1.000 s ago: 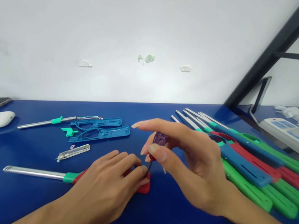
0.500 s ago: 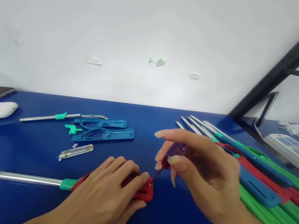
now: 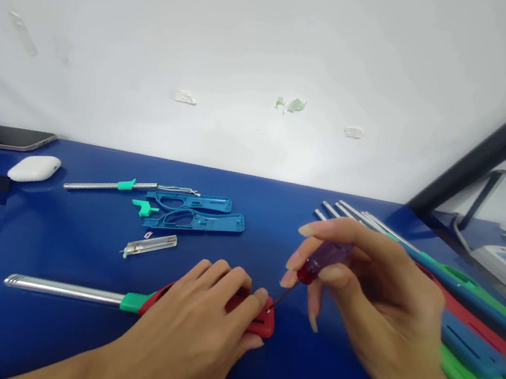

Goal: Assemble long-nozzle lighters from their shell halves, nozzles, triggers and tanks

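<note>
A long-necked lighter [image 3: 263, 325] with a red handle, green collar and silver tube lies on the blue table, tube pointing left. My left hand [image 3: 208, 317] is closed over its handle and hides much of it. In my right hand [image 3: 374, 298], a screwdriver [image 3: 318, 261] with a purple and red handle is gripped between thumb and fingers. The screwdriver leans to the right, its tip at the small screw hole near the handle's right end. Behind my left hand rest two blue handle halves [image 3: 202, 220], a clear fuel tank [image 3: 150, 246] and a green trigger [image 3: 144, 208].
Several assembled lighters [image 3: 473, 343] in green, blue and red are piled at the right. A bare silver tube [image 3: 97, 185] with a green collar lies at the back left, near a white case [image 3: 35, 169] and a phone [image 3: 4, 137]. A white wall stands behind the table.
The view has turned left, so everything appears further right. My right hand has tilted the screwdriver further to the right, its tip still at the red handle. My left hand keeps its hold.
</note>
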`<state>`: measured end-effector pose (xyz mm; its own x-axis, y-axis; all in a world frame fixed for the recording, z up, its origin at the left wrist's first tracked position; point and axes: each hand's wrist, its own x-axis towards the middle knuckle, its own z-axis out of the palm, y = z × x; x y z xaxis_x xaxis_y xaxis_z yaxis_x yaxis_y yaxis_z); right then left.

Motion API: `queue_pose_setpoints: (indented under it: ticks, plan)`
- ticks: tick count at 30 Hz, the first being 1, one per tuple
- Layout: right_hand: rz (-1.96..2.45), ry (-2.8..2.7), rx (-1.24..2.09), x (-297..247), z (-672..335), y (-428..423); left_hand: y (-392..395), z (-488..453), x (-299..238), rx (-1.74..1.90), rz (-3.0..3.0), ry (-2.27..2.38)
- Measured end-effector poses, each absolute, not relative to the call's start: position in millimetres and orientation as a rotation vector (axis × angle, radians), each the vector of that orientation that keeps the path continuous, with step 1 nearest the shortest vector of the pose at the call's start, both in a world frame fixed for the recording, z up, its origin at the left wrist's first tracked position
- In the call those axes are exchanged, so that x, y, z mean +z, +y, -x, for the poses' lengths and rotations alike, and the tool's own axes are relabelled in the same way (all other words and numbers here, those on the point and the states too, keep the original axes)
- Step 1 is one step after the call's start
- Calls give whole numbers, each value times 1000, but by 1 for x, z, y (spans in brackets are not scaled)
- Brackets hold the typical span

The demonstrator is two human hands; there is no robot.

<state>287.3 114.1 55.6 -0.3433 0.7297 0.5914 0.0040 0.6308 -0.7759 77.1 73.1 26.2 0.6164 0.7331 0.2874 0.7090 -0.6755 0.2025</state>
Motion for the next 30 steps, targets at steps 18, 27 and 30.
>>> queue_pose_setpoints:
  ticks: [18,27,30]
  plan:
    - [610,-1806,730,55,-290,111,72,-78,27,521,-2779,1228]
    - [635,-1799,697,56,-289,111,74,-78,26,522,-2773,1235]
    - [619,-1795,707,55,-289,110,74,-79,26,522,-2780,1232]
